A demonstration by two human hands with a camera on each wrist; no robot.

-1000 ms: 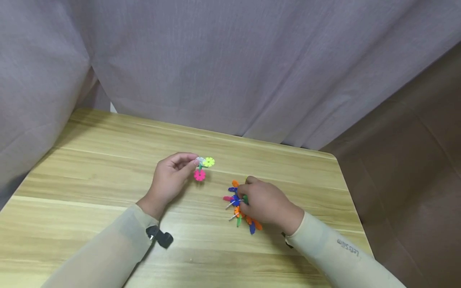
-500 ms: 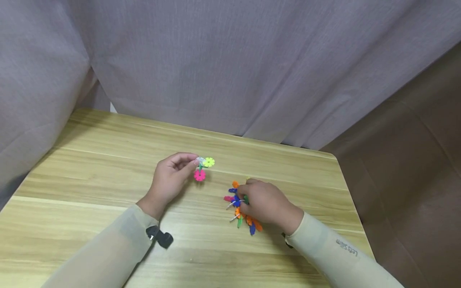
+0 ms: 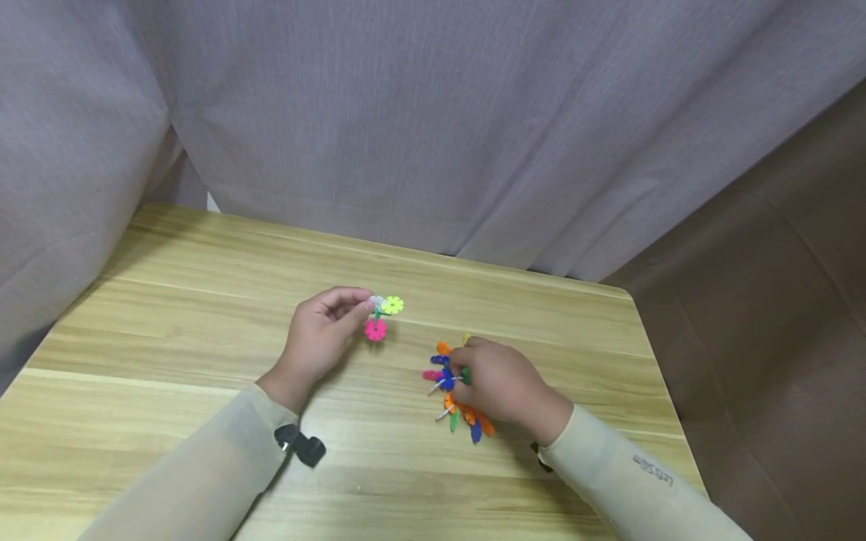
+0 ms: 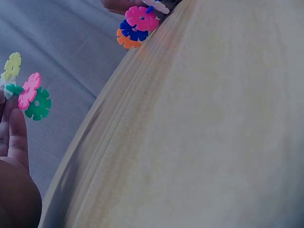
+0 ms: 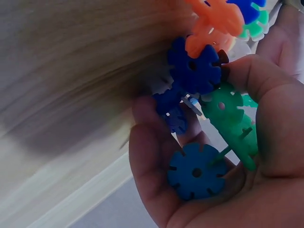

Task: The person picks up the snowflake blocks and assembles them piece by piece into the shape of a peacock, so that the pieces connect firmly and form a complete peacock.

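My left hand (image 3: 358, 305) pinches a small cluster of joined snowflake discs (image 3: 380, 315), with white, yellow-green, pink and green pieces, held just above the wooden table (image 3: 203, 338). The left wrist view shows the same cluster (image 4: 27, 90) at my fingertips (image 4: 14, 135). My right hand (image 3: 463, 370) lies curled over a pile of loose coloured discs (image 3: 446, 387) to the right. In the right wrist view its fingers (image 5: 266, 95) curl round a green disc (image 5: 227, 111), and a blue disc (image 5: 195, 172) sits in the palm. Other blue and orange discs (image 5: 199, 66) lie against them.
A grey curtain (image 3: 433, 120) hangs behind the table. The table's right edge (image 3: 652, 353) drops to a brown floor (image 3: 778, 315). A black clip (image 3: 301, 445) sits at my left wrist. The pile (image 4: 137, 23) shows far off in the left wrist view.
My right hand has slid slightly toward me over the pile, nudging the discs with it. The left hand and its cluster have stayed still.
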